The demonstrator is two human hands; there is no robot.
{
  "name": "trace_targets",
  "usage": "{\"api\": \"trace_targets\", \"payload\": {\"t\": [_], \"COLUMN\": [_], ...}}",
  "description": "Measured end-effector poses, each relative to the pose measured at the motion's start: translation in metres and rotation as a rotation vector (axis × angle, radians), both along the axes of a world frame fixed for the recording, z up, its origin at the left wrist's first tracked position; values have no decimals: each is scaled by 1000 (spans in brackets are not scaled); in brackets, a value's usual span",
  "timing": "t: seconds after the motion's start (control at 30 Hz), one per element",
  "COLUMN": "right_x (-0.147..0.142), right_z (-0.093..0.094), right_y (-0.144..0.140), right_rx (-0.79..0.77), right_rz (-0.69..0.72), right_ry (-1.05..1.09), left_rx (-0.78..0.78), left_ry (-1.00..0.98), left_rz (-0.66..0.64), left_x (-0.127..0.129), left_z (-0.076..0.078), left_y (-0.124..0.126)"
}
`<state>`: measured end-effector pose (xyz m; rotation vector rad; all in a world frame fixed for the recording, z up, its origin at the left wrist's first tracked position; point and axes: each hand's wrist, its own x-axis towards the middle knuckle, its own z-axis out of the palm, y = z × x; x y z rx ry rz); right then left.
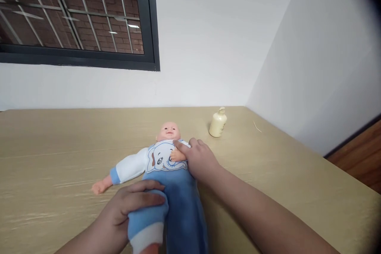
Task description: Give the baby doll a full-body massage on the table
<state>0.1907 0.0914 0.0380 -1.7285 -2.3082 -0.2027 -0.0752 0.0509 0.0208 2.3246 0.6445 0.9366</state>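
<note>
A baby doll (177, 186) lies on its back on the table, its head pointing toward the wall. It wears a white top with blue cuffs and blue overalls with a cartoon animal face on the bib. My left hand (131, 202) is wrapped round one leg of the doll, which is bent up toward me. Round the doll's arm on the right side is my right hand (202, 158), its thumb over the sleeve; the doll's small hand pokes out across the bib. The doll's other arm stretches out to the left, untouched.
A cream bottle (218, 124) with a loop-like top stands beyond my right hand. Farther right lies a thin pale strip (256, 126) on the light wooden table (59, 139). White walls meet behind it, with a dark-framed barred window (74, 12) at upper left.
</note>
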Motion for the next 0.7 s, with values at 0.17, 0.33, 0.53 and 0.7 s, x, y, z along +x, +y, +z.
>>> {"api": "trace_targets", "payload": {"t": [0.17, 0.33, 0.53, 0.7], "right_x": [-2, 5, 33, 65], "right_z": [-4, -5, -18, -38], "right_y": [-5, -1, 23, 48], "right_rx": [51, 27, -64, -446], "right_rz": [17, 10, -39, -39], "right_ry": [-67, 52, 762, 1483], "left_rx": [28, 60, 41, 169], "left_ry": [106, 118, 202, 211], "left_rz": [-80, -66, -106, -267], "left_x": [3, -3, -3, 6], "left_z": [2, 3, 22, 21], "left_y": [-5, -8, -23, -22]}}
